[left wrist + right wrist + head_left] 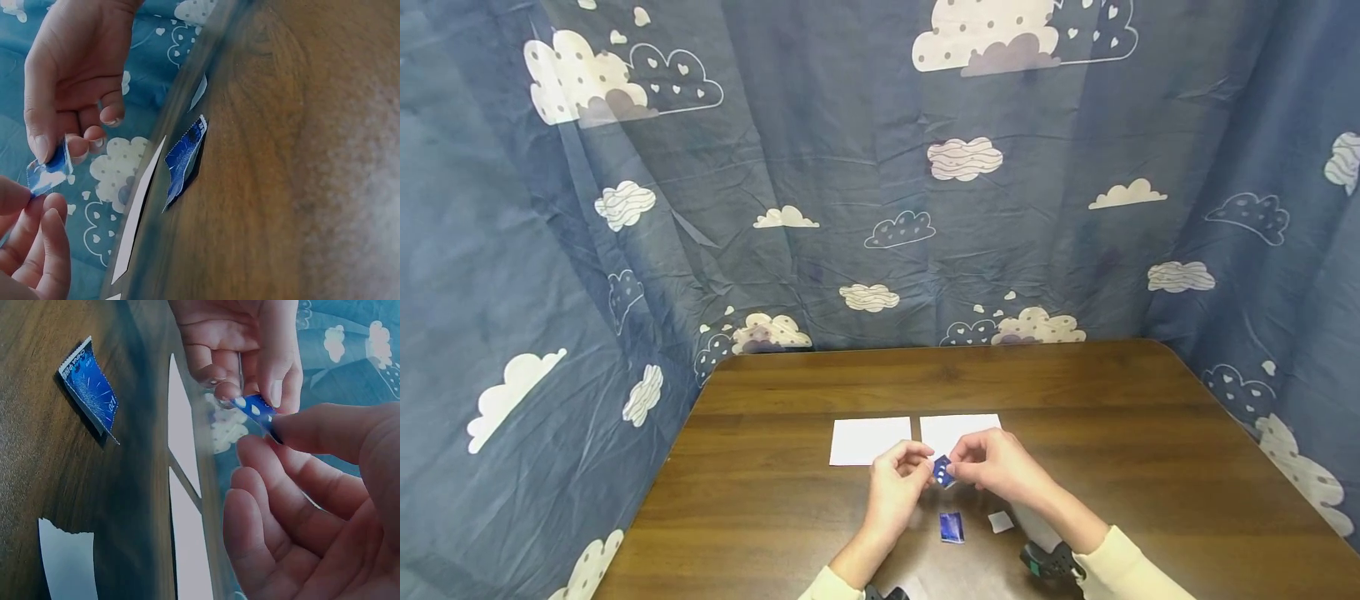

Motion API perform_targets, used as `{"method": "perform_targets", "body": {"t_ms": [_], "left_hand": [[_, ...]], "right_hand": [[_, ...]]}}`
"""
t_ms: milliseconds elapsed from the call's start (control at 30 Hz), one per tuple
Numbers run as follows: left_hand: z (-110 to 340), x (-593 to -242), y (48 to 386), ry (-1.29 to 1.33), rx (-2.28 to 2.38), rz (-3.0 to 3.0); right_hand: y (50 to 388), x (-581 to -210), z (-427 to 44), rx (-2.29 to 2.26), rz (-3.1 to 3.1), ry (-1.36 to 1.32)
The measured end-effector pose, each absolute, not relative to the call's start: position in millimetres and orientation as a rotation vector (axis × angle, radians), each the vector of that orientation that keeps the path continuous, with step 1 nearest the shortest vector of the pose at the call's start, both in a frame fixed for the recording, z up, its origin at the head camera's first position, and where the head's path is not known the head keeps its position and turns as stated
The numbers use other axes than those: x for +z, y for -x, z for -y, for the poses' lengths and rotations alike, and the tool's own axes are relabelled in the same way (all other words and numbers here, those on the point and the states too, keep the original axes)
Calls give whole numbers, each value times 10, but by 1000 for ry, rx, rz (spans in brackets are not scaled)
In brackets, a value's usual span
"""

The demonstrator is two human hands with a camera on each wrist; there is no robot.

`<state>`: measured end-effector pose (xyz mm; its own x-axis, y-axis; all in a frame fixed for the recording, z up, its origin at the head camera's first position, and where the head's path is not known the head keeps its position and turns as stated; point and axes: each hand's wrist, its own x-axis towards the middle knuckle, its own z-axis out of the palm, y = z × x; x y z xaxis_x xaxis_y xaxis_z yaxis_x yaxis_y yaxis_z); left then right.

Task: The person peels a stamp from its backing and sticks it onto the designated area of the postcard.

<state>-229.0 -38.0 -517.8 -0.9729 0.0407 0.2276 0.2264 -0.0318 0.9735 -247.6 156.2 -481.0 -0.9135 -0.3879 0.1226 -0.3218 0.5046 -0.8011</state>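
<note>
A small shiny blue packet (943, 471) with white marks is held in the air between both hands. My left hand (895, 490) pinches its left edge between thumb and fingers. On the opposite edge, my right hand (1000, 464) grips with thumb and forefinger, its other fingers loosely bent in the right wrist view. Part of the packet (255, 410) is hidden behind the fingertips. A second blue packet (951, 527) with printed lettering lies on the table just below the hands, slightly curled in the left wrist view. To its right lies a small white paper piece (1001, 522).
Two white sheets (870, 441) (958, 427) lie side by side beyond the hands. A white strip (1036, 527) shows under the right forearm. Black wrist devices (1048, 560) sit at the cuffs. Behind the brown wooden table (760, 500) hangs a blue cloud-patterned curtain (850, 167).
</note>
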Motion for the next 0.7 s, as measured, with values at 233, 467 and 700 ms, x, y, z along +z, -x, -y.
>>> {"method": "perform_targets", "body": {"t_ms": [233,467,700], "left_hand": [[338,-5178,2352,232,-2304,2048],[196,-5137,2572,257,-2354,2093],[10,-5096,2808,222,-2392,2046]], "right_hand": [[2547,-4820,-1630,-1479,-2607,539],[2718,-4767,-1784,-1657,-2580,339],[2842,-4764,-1891,-1718,-2593,255]]}}
